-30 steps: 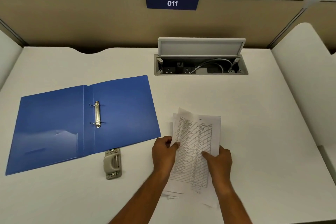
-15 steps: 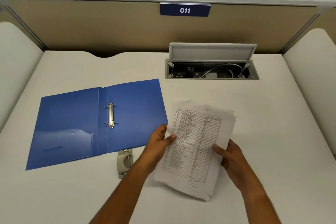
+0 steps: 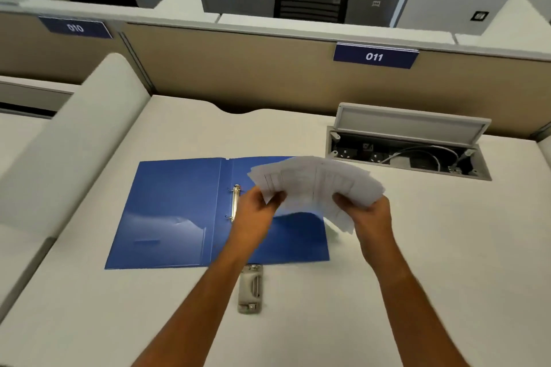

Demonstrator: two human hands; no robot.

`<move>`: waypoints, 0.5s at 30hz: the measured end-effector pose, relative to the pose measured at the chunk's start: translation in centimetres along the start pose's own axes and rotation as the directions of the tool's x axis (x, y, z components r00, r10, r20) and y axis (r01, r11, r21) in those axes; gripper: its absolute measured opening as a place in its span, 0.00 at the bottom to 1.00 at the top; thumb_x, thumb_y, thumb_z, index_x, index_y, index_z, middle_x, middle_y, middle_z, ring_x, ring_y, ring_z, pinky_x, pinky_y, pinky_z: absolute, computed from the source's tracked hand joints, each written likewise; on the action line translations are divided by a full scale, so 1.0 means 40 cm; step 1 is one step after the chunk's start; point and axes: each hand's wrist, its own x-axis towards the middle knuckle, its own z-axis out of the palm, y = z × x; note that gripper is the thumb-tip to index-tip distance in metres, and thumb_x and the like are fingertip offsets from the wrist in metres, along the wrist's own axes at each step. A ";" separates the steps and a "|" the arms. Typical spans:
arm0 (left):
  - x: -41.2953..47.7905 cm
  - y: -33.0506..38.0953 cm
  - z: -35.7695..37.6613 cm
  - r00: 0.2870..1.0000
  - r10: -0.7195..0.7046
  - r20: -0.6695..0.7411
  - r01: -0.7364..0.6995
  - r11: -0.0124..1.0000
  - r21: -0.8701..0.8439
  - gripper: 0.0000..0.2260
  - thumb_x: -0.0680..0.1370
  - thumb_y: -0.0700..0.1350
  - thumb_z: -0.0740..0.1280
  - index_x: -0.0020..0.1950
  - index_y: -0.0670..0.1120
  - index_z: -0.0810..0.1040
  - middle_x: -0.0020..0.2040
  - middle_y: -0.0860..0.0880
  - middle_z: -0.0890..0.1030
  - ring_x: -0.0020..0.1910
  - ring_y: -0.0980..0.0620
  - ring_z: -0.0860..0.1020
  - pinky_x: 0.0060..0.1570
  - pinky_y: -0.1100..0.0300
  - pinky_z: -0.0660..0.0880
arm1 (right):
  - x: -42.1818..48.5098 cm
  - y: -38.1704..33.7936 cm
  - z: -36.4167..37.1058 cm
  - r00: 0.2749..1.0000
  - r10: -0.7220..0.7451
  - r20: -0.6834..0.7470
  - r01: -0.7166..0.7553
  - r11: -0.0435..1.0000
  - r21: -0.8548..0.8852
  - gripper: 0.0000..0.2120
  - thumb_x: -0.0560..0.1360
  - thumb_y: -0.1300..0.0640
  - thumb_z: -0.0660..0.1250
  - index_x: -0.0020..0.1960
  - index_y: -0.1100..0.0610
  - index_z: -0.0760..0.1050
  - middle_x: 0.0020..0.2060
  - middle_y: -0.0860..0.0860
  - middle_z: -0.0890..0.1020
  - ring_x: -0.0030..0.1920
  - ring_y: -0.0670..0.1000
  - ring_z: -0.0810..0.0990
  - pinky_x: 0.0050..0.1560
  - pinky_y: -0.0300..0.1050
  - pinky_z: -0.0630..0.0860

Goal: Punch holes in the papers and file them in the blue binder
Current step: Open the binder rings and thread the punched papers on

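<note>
Mid-frame, lifted clear of the desk (image 3: 417, 277): papers (image 3: 316, 185), a loose fanned stack, blurred, print unreadable. The stack hangs over the right cover of the blue binder (image 3: 179, 211), and its 3 o'clock edge runs past the cover.

Left hand (image 3: 256, 211) pinches the stack at approx. 8 o'clock and right hand (image 3: 369, 214) grips it at 4 o'clock, fingers of both curled on the sheets. Two-hand hold at opposite edges is prob. to square the fan before punching; ragged edges = misaligned holes.

Binder lies open and flat at 9 o'clock of the stack, rings (image 3: 235, 202) at the spine. Can't tell if they're open. Flat + open means it's ready to take sheets w/o an extra step.

Hole punch (image 3: 250, 289) sits at 6 o'clock of the stack, on the desk just below the binder's near edge, between the forearms, untouched, within easy reach.

Open power box (image 3: 408, 155) at 2 o'clock, well apart. Sign "011" (image 3: 374, 56) at approx. 1 o'clock on the partition.

No holes seen in the sheets, so task looks early.
</note>
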 end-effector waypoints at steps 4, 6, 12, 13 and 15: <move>0.011 -0.088 0.001 0.997 -0.074 0.030 0.075 0.997 -0.015 0.05 0.83 0.48 0.69 0.58 0.52 0.80 0.51 0.56 0.84 0.56 0.50 0.83 0.50 0.66 0.79 | 0.009 0.064 0.067 0.996 0.072 -0.046 -0.073 0.997 -0.004 0.14 0.77 0.57 0.78 0.58 0.45 0.78 0.49 0.44 0.84 0.52 0.52 0.84 0.55 0.50 0.81; 0.008 -0.093 -0.008 0.997 -0.072 -0.014 0.070 0.995 -0.076 0.13 0.83 0.51 0.68 0.67 0.51 0.79 0.58 0.55 0.84 0.58 0.55 0.81 0.58 0.61 0.80 | 0.013 0.068 0.066 0.995 0.059 -0.079 -0.057 0.998 0.034 0.18 0.77 0.57 0.78 0.64 0.50 0.78 0.51 0.45 0.85 0.51 0.51 0.84 0.53 0.49 0.82; 0.004 -0.142 -0.015 0.970 -0.242 0.034 0.245 0.961 -0.132 0.14 0.83 0.53 0.67 0.69 0.56 0.75 0.64 0.55 0.82 0.66 0.48 0.80 0.61 0.54 0.80 | 0.001 0.127 0.091 0.995 0.097 0.000 -0.097 0.994 -0.047 0.13 0.80 0.58 0.75 0.62 0.51 0.79 0.52 0.43 0.85 0.51 0.43 0.85 0.47 0.38 0.85; 0.004 -0.138 -0.021 0.970 -0.241 0.035 0.243 0.960 -0.140 0.13 0.83 0.54 0.67 0.67 0.57 0.74 0.64 0.55 0.82 0.65 0.49 0.81 0.59 0.55 0.80 | 0.003 0.130 0.091 0.997 0.076 0.006 -0.076 0.995 -0.060 0.12 0.80 0.59 0.75 0.63 0.52 0.80 0.51 0.42 0.85 0.48 0.41 0.86 0.43 0.34 0.84; 0.013 -0.146 -0.037 0.968 -0.251 0.022 0.252 0.958 -0.138 0.13 0.83 0.54 0.67 0.67 0.57 0.75 0.65 0.54 0.82 0.63 0.50 0.81 0.59 0.52 0.80 | 0.012 0.131 0.090 0.997 0.060 0.054 -0.054 0.992 -0.113 0.12 0.80 0.58 0.74 0.63 0.51 0.80 0.51 0.41 0.86 0.47 0.39 0.86 0.43 0.33 0.84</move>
